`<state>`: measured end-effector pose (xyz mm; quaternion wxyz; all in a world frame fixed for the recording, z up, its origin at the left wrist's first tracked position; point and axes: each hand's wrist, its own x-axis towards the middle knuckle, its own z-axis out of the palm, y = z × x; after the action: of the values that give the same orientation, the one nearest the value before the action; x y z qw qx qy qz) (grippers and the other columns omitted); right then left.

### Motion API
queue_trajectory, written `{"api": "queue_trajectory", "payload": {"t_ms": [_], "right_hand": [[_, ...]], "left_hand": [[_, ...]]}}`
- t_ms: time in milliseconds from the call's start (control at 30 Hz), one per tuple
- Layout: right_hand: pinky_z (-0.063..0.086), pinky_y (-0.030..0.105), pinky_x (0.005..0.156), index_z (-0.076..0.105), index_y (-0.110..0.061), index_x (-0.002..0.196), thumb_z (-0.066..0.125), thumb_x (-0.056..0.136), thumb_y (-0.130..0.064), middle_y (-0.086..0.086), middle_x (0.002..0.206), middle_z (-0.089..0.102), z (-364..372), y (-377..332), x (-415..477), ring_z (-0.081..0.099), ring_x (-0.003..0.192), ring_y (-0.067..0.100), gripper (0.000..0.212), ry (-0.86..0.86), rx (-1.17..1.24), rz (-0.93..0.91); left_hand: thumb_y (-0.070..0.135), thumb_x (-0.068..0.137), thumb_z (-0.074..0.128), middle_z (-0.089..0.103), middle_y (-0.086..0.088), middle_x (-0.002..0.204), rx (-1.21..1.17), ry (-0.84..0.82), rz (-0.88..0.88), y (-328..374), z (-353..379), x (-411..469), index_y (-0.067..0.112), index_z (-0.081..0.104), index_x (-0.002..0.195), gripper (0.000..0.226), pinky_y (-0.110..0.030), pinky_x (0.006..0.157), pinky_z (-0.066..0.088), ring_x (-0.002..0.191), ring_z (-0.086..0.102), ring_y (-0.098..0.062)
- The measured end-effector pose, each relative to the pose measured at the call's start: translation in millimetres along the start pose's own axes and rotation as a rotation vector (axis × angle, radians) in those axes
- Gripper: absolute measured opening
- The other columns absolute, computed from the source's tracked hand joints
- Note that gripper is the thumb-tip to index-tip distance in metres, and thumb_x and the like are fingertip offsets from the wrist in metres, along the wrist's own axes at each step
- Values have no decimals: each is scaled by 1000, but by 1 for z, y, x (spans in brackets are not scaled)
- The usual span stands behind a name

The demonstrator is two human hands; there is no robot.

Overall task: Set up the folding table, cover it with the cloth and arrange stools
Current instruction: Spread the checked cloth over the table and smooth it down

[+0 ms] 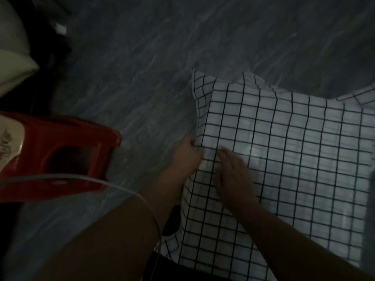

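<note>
A white cloth with a black grid pattern [284,149] lies spread over a low flat surface at the right; the table under it is hidden. My left hand [187,153] pinches the cloth's left edge where it hangs over the side. My right hand [233,171] rests flat on top of the cloth just beside it, fingers spread. A red plastic stool [67,151] stands on the floor at the left, apart from the cloth.
Grey marble-patterned floor [142,67] fills the middle and top. A thin white cable [125,191] curves from the left edge across my leg. Pale rounded objects [12,57] sit at the upper left. The scene is dim and blurred.
</note>
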<state>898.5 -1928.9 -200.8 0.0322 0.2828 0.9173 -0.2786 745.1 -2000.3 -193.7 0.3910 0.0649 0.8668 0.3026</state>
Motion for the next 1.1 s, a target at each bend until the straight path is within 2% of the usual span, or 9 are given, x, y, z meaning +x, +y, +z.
{"api": "queue_trajectory", "payload": {"t_ms": [100, 167, 267, 433, 533, 700, 833, 933, 1100], "right_hand": [[25, 49, 121, 37, -7, 150, 46, 99, -21, 14, 157, 36, -8, 7, 45, 27, 148, 28, 54, 50, -77, -58], [20, 51, 121, 27, -9, 155, 38, 101, -30, 13, 161, 28, -8, 11, 70, 20, 151, 28, 58, 25, -189, -65], [13, 54, 122, 15, -13, 159, 34, 103, -40, 10, 166, 15, 0, 19, 94, 10, 153, 27, 64, -30, -277, -19], [7, 54, 123, 9, -15, 160, 27, 103, -47, 10, 167, 7, 16, 25, 97, 1, 154, 27, 68, -68, -337, 6], [5, 55, 123, 6, -16, 160, 25, 103, -48, 9, 168, 3, 18, 24, 97, -4, 154, 26, 68, -77, -329, 18], [6, 56, 122, 10, -15, 160, 29, 102, -47, 10, 167, 6, 14, 19, 101, -1, 154, 28, 68, -102, -308, 44], [10, 55, 122, 12, -17, 159, 34, 99, -43, 8, 167, 10, 1, 10, 103, 1, 154, 27, 68, -140, -267, 85], [13, 54, 122, 16, -18, 158, 41, 97, -39, 6, 166, 17, -16, 2, 97, 5, 154, 25, 69, -119, -253, 97], [16, 50, 123, 24, -14, 156, 49, 94, -27, 8, 163, 24, -46, 2, 51, 14, 152, 25, 67, -61, -194, 149]], "left_hand": [[26, 96, 60, 59, -4, 125, -21, 1, 37, 21, 6, 30, 13, 50, 138, 45, -23, 88, 43, 106, 57, -14], [26, 98, 60, 58, -5, 133, -45, -12, 56, 33, 10, 47, 10, 49, 140, 47, -18, 86, 37, 112, 55, -13], [21, 98, 59, 64, -10, 127, -96, -28, 69, 38, 14, 66, 5, 58, 133, 38, -13, 80, 43, 107, 58, -13], [9, 97, 55, 65, -6, 125, -113, -126, 54, 25, 13, 79, 4, 63, 129, 34, -25, 97, 47, 114, 61, -20], [7, 97, 54, 69, -13, 116, -129, -202, 59, 25, 8, 85, 5, 66, 121, 28, -34, 93, 52, 107, 64, -27], [11, 95, 59, 68, -12, 111, -57, -292, 11, 32, -1, 92, 9, 65, 120, 25, -42, 93, 54, 104, 65, -29], [19, 97, 57, 59, -4, 119, 60, -265, 47, 40, -8, 78, 10, 54, 134, 38, -24, 85, 43, 109, 57, -19], [19, 99, 54, 56, -2, 124, 30, -244, 30, 42, -11, 57, 14, 45, 140, 43, -23, 82, 39, 103, 52, -14], [15, 97, 51, 55, 9, 106, 96, -235, 110, 32, -15, 10, 19, 51, 120, 24, -23, 72, 44, 91, 53, -12]]}}
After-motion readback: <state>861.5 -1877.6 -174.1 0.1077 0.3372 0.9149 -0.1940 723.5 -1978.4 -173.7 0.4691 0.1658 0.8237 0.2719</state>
